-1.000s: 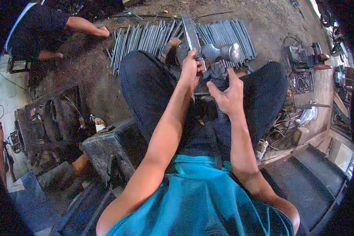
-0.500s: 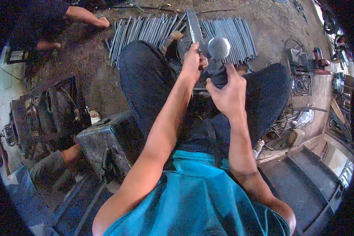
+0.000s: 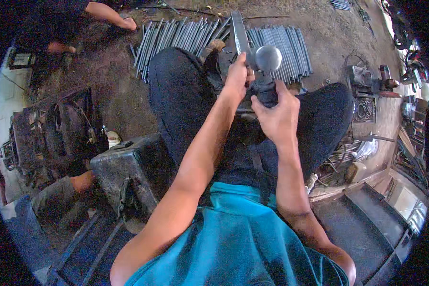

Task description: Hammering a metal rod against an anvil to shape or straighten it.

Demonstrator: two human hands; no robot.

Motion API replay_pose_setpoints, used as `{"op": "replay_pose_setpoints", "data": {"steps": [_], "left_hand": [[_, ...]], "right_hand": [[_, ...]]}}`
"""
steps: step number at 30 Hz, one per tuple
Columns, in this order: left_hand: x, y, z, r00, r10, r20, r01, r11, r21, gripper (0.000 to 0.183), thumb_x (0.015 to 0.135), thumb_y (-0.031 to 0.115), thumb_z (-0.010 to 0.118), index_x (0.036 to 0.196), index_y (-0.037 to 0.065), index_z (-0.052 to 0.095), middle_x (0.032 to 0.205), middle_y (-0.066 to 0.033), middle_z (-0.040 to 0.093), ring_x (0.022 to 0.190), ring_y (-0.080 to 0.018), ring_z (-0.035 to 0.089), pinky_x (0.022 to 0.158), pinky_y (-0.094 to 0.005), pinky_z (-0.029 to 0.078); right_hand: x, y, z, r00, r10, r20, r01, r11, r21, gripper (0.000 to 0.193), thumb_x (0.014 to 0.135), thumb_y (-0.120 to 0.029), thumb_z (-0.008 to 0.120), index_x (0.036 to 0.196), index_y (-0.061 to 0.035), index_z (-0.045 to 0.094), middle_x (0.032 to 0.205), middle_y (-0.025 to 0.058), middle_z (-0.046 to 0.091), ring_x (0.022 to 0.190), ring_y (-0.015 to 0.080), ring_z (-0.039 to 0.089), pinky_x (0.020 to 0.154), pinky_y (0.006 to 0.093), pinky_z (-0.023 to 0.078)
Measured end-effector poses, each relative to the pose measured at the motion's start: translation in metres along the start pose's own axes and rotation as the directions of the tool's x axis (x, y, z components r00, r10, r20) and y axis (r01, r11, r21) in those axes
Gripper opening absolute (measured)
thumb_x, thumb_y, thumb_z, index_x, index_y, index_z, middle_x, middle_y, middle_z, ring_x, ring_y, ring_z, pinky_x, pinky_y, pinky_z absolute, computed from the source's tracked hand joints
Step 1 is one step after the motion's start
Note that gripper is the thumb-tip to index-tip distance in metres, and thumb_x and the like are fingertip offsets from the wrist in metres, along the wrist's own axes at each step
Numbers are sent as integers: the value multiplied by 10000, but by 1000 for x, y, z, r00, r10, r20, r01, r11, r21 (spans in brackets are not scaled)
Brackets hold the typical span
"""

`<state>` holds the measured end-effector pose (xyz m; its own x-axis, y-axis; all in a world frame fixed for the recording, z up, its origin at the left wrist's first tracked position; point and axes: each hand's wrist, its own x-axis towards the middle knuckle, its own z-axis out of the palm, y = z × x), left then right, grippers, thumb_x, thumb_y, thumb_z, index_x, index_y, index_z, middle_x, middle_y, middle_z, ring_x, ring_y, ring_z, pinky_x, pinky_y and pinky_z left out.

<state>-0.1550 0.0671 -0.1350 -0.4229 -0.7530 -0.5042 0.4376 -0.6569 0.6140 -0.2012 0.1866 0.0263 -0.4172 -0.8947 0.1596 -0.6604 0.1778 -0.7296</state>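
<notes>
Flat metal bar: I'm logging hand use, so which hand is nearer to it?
Left. The left hand grips the bar near its lower end; the right hand is below and right of it.

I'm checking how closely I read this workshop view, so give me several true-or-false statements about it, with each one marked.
1. The left hand holds a flat metal bar. True.
2. The right hand is empty. False: it grasps a dark piece, just below a round metal head.
3. Metal rods lie on the ground beyond the person's knees. True.
4. The person wears a red shirt. False: the shirt is teal blue.
5. Part of another person shows at the upper left. True.
6. A worn, boxy dark block stands at the person's right. False: the block is at the left.
</notes>
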Motion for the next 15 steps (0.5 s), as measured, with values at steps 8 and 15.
{"op": "replay_pose_setpoints", "data": {"steps": [8,15], "left_hand": [[-10,11,7,995,-80,-66,77,996,-49,341,961,398,468,738,141,460,558,35,375,413,-93,320,396,-285,273],[-18,20,13,994,-68,-84,69,998,8,371,955,414,480,702,149,420,531,45,335,397,-93,311,394,-290,272]], "right_hand": [[-2,-12,-17,994,-36,-105,64,960,272,363,687,-86,752,1002,30,614,816,135,692,737,206,685,688,321,521],[-11,-8,-2,976,-121,-180,148,978,149,305,706,-115,757,928,13,592,750,159,658,650,329,657,610,399,507]]}}
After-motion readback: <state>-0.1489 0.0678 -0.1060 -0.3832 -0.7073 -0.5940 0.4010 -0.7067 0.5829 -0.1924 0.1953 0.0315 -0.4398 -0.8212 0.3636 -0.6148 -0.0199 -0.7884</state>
